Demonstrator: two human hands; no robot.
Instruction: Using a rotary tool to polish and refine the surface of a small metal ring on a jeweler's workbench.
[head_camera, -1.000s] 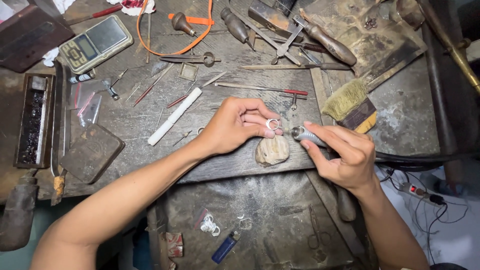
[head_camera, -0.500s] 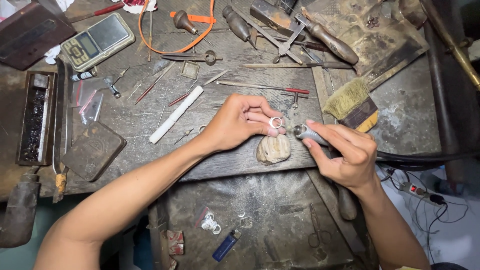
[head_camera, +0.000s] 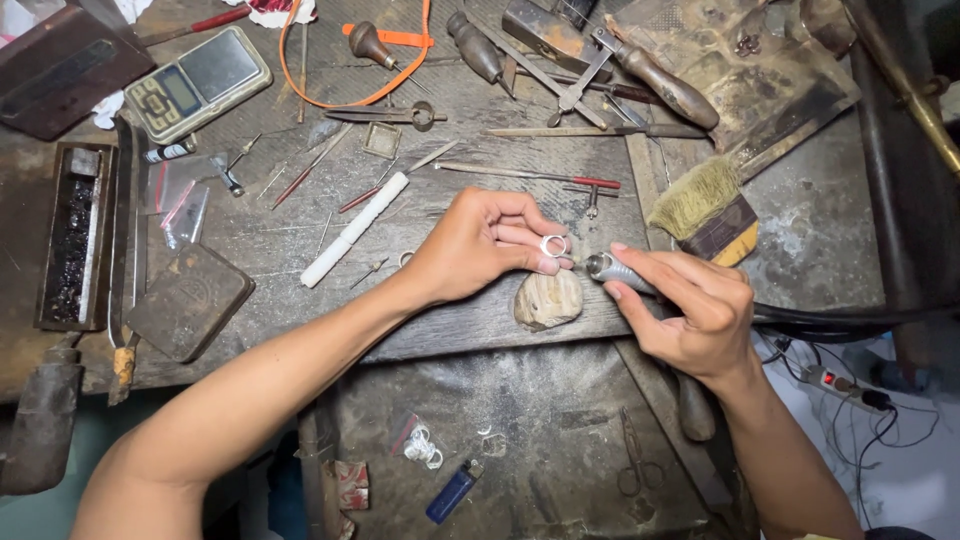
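Fingers (head_camera: 530, 262) pinch silver ring (head_camera: 553, 245); right hand (head_camera: 690, 310) grips rotary handpiece (head_camera: 615, 272).

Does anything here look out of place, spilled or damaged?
Nothing stands out as wrong. The left hand pinches a small silver ring over the wooden peg while the right hand holds a rotary handpiece to it. The workbench is cluttered and worn, but nothing looks spilled or broken.

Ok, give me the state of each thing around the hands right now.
left hand: pinching the ring, resting on the bench
ring: held upright between fingertips
right hand: gripping the rotary handpiece
rotary handpiece: tip pointed at the ring
brush: lying flat, untouched
lighter: lying on lower shelf
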